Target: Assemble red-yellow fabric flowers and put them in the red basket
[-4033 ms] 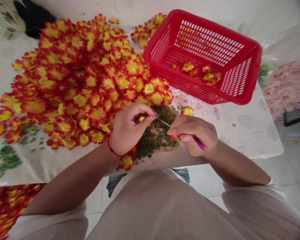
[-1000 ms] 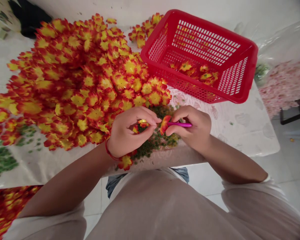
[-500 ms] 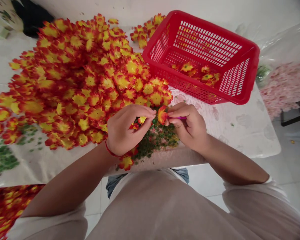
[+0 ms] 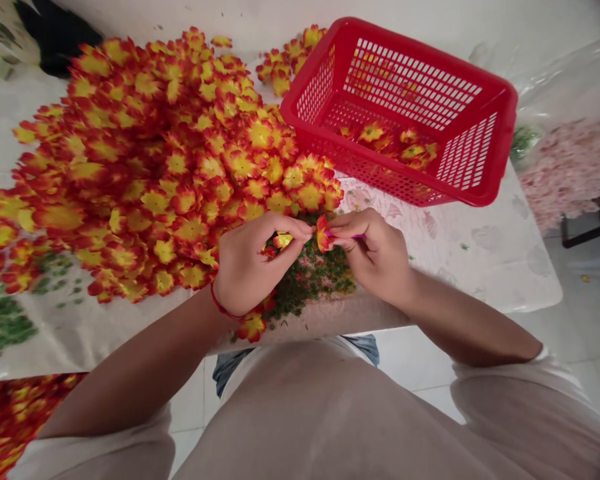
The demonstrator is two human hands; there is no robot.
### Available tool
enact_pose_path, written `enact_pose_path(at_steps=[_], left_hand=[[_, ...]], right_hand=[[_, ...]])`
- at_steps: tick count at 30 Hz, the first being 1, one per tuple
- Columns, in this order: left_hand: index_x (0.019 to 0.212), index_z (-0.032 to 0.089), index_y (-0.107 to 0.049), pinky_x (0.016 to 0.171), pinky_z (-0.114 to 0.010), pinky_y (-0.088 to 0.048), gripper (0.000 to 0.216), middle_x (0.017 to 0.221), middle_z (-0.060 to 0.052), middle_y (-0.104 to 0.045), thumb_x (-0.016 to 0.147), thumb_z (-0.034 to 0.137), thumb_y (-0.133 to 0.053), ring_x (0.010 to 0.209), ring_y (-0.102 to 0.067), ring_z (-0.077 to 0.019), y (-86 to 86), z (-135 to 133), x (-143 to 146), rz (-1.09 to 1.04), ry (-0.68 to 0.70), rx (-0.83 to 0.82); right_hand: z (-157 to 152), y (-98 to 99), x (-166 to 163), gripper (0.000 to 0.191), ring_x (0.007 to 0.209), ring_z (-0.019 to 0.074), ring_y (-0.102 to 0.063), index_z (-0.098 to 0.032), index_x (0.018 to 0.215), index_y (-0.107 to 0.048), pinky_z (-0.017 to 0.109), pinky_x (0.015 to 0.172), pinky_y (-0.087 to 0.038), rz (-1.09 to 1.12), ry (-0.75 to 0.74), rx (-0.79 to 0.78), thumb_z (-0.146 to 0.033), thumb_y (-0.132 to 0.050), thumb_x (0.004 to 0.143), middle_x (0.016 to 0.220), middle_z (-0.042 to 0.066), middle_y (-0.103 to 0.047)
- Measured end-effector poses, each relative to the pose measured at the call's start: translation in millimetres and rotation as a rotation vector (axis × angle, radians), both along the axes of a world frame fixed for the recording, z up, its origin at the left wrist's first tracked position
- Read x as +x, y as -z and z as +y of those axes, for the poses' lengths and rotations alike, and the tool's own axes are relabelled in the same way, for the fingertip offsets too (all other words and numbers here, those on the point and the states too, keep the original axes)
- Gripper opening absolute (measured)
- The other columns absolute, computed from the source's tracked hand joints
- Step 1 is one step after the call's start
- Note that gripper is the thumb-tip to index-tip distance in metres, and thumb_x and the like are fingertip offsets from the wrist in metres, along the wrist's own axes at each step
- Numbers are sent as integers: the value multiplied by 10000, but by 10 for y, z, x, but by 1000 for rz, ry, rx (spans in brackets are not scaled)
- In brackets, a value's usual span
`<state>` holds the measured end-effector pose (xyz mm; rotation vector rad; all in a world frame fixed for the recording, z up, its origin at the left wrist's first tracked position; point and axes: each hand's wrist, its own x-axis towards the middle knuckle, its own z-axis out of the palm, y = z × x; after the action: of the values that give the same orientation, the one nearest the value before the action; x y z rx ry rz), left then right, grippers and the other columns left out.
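My left hand [image 4: 253,259] pinches a small yellow and red fabric flower [image 4: 283,241] between its fingertips, with more red petals showing just below it. My right hand [image 4: 377,257] grips a pink-handled needle [image 4: 347,236], and a red and yellow fabric flower [image 4: 323,233] sits at its tip, touching the left fingertips. The needle's point is hidden inside the flowers. Both hands hover over a patch of loose green bits [image 4: 313,283], with a large heap of red and yellow fabric flowers [image 4: 155,167] just beyond my left hand.
A red plastic mesh basket [image 4: 380,160] holding several flowers stands beyond my hands on the white floral tablecloth [image 4: 470,260]. Pink flowers [image 4: 570,177] lie at the right, more red flowers [image 4: 15,417] lower left, and the table edge runs close to my body.
Since a second ago, my right hand has moved left toward my left hand, and the flower on the needle now touches my left fingertips. More of the pink handle is hidden by my right fingers.
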<state>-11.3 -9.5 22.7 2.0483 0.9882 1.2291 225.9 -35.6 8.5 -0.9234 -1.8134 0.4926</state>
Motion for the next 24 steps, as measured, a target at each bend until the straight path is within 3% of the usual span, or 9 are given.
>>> enact_pose_path(at_steps=[6,12,24], left_hand=[[1119,280,-786,940,-279,-710,120,1093,6,-885,1044,287,-879,1011,-885,-179,-29,-21,6,-51,-39,-72],[1093,286,-752,901,-311,-749,139,1052,-3,-880,1037,254,-876,989,-893,-205,-60,-25,34,-149,25,-218],[1002,246,-753,961,-319,-752,119,1022,-12,-880,1038,192,-852,970,-877,-180,-55,-78,39,-207,41,-246]], right_hand=[[-31,9,-6,153,977,198,-870,-295,1176,-695,339,816,-711,-21,18,43,-156,-649,1132,1128,42,-869],[7,43,41,215,1062,216,-865,-305,1210,-697,372,849,-714,-60,-31,67,-136,-584,1140,1164,57,-866],[24,7,19,213,1013,206,-869,-299,1166,-696,358,826,-728,-10,-46,87,-112,-603,1125,1093,46,-865]])
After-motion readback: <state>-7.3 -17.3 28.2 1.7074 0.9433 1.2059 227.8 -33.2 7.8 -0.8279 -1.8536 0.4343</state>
